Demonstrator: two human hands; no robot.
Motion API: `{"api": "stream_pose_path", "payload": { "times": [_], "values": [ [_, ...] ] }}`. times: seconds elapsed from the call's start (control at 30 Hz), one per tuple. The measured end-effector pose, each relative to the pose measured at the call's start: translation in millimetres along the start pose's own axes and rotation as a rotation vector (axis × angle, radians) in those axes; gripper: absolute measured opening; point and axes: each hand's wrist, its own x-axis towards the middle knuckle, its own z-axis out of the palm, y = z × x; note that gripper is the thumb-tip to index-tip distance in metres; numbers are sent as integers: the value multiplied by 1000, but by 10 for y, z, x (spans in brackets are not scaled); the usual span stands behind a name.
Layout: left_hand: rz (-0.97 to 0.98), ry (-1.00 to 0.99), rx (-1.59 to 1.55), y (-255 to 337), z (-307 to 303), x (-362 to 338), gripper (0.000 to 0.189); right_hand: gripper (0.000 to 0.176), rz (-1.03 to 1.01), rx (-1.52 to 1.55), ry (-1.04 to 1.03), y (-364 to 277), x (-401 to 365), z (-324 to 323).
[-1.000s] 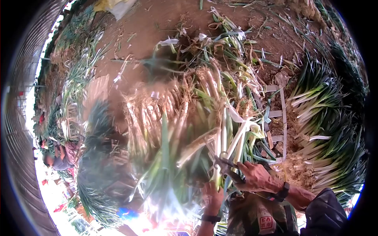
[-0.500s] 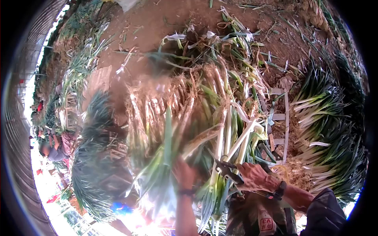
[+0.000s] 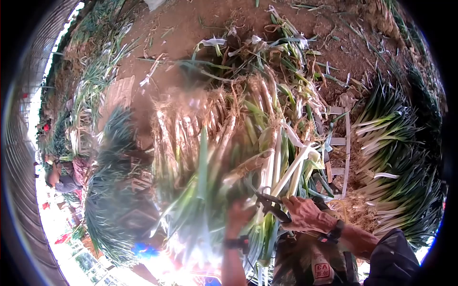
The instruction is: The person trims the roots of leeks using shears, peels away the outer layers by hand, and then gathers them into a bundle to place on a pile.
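My right hand (image 3: pixel 307 214) is closed around dark pruning shears (image 3: pixel 273 206), whose tips point up and left over the white stalks. My left hand (image 3: pixel 238 215) is just left of the shears, over the green leaves; it is smeared, and I cannot make out its fingers. In front of both hands lies a heap of long green onions (image 3: pixel 224 131), roots away from me and leaves toward me. Some white stalks (image 3: pixel 279 164) with peeling outer leaves pass close to the shears.
Trimmed green onions (image 3: pixel 396 176) are stacked at the right beside a pale slatted frame (image 3: pixel 347 152). More green onions (image 3: pixel 107 190) lie at the left. Stripped leaves (image 3: pixel 286 47) litter the soil ahead. Another person (image 3: pixel 62 178) sits far left.
My left hand has moved right, toward the shears. My right hand and the shears have shifted slightly left. The heap of green onions looks the same.
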Motion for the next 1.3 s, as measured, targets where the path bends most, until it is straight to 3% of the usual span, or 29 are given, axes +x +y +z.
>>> {"api": "stream_pose_path", "payload": {
  "times": [0.07, 0.13, 0.23, 0.47, 0.5, 0.57, 0.63, 0.73, 0.87, 0.97, 1.17, 1.3],
  "values": [
    [3, 174, -161, -305, -138, 116, 40, 70, -35, -20, 12, -109, 40, -177],
    [-27, 411, 90, -91, -403, 267, 37, 71, -88, -51, 30, -145, 46, -240],
    [143, 565, 425, -292, -584, 526, 32, 74, -13, -46, -53, -91, 49, -163],
    [-39, 485, 721, -395, -525, 867, 30, 79, -10, 55, -41, -203, 65, -353],
    [10, 550, 809, -394, -502, 887, 36, 79, -18, 38, -38, -232, 72, -395],
    [-18, 466, 912, -399, -489, 889, 44, 80, -56, -18, -14, -240, 42, -412],
    [-7, 394, 1011, -357, -529, 923, 56, 80, 28, 56, -85, -212, 31, -394],
    [49, 382, 1095, -403, -588, 936, 43, 80, 97, 108, -139, -195, 16, -374],
    [84, 357, 923, -263, -723, 804, 30, 80, 83, 159, -123, -253, -11, -477],
    [100, 297, 735, 188, -829, 617, 24, 79, 91, 201, -87, -266, -59, -427],
    [146, 359, 560, 378, -748, 694, 28, 77, 83, 220, -84, -374, -73, -619],
    [237, 298, 353, 214, -715, 744, 29, 75, -52, 210, -8, -270, -125, -436]
  ]
}}
